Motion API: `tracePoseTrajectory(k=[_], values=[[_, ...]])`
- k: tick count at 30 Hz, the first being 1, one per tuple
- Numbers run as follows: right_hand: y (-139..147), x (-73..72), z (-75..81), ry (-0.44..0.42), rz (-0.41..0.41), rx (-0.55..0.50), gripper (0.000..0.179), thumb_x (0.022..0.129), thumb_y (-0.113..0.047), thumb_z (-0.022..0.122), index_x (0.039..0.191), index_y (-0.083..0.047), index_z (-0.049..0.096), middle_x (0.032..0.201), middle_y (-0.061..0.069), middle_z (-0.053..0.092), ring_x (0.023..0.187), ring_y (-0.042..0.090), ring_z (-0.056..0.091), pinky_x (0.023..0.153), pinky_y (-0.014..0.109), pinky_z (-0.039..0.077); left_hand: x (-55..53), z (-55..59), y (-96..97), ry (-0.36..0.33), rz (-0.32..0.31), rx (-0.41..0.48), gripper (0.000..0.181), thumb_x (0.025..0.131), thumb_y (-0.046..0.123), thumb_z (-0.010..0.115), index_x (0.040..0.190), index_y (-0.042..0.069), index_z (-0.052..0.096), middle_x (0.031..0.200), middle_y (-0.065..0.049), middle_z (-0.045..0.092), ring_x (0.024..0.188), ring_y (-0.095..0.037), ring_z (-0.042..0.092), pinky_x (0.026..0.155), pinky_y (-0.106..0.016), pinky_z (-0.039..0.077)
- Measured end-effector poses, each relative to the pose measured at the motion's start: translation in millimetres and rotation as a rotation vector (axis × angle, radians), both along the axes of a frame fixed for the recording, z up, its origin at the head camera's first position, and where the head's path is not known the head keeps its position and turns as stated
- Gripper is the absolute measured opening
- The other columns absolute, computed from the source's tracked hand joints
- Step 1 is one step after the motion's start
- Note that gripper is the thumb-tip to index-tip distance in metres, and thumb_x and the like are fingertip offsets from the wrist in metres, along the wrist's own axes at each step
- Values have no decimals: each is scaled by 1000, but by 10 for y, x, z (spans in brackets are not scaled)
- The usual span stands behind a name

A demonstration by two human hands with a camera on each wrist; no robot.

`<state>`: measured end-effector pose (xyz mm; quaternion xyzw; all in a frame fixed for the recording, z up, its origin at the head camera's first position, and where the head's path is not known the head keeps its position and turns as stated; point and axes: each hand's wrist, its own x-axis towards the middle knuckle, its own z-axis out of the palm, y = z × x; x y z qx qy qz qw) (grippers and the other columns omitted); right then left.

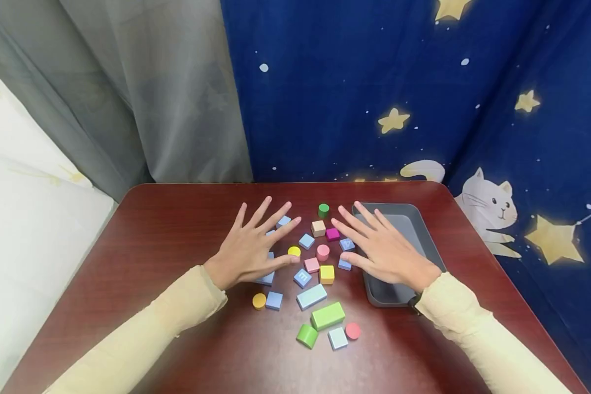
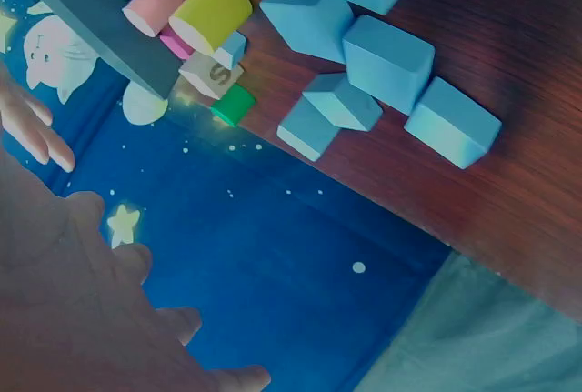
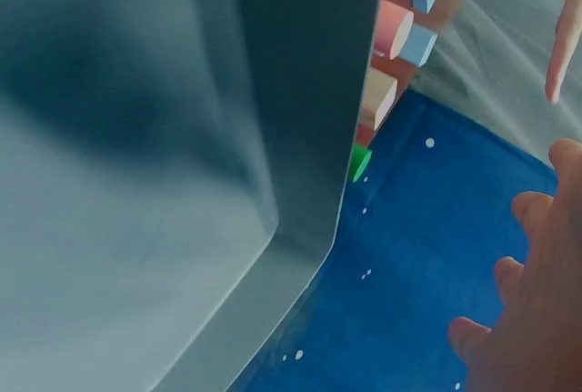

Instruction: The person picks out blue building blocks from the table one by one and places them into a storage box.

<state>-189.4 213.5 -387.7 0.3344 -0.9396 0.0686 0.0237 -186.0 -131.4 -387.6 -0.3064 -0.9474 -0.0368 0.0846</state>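
My left hand is held over the left part of a spread of toy blocks, fingers straight and splayed, partly covering some blue blocks. With its fingers likewise spread, my right hand hovers above the left side of a dark grey tray. Neither hand holds anything. Between them lie a yellow cube, a pink cylinder, a wooden-coloured cube and a green cylinder. Closer to me are a light green oblong block, a green arched block and a red cylinder.
Everything stands on a dark red-brown wooden table. Behind it hang a grey curtain and a blue starry curtain. The tray's raised wall stands between the tray floor and the blocks.
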Motion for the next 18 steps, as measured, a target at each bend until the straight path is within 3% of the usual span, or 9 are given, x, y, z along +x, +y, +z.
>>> tracePoseTrajectory(k=[10, 15, 18], values=[[567, 99, 8, 19, -58, -14, 80, 110, -54, 59, 176, -23, 28, 183, 7, 17, 169, 40, 5, 130, 69, 11, 23, 21, -398, -36, 50, -7, 90, 99, 78, 53, 174, 32, 35, 184, -4, 17, 168, -42, 5, 126, -77, 4], [983, 217, -49, 51, -98, -55, 78, 112, -48, 60, 177, -21, 27, 182, 11, 20, 169, 39, 3, 133, 60, 6, 56, -8, -644, -38, 94, 16, 89, 99, 76, 56, 174, 32, 35, 183, -4, 20, 168, -43, 8, 126, -78, 8], [1187, 296, -114, 71, -130, -113, 78, 110, -42, 66, 175, -19, 31, 180, 15, 27, 169, 39, 6, 134, 54, 6, 65, -42, -755, -34, 103, 20, 87, 101, 69, 62, 174, 30, 36, 181, -6, 26, 166, -45, 17, 124, -78, 17]])
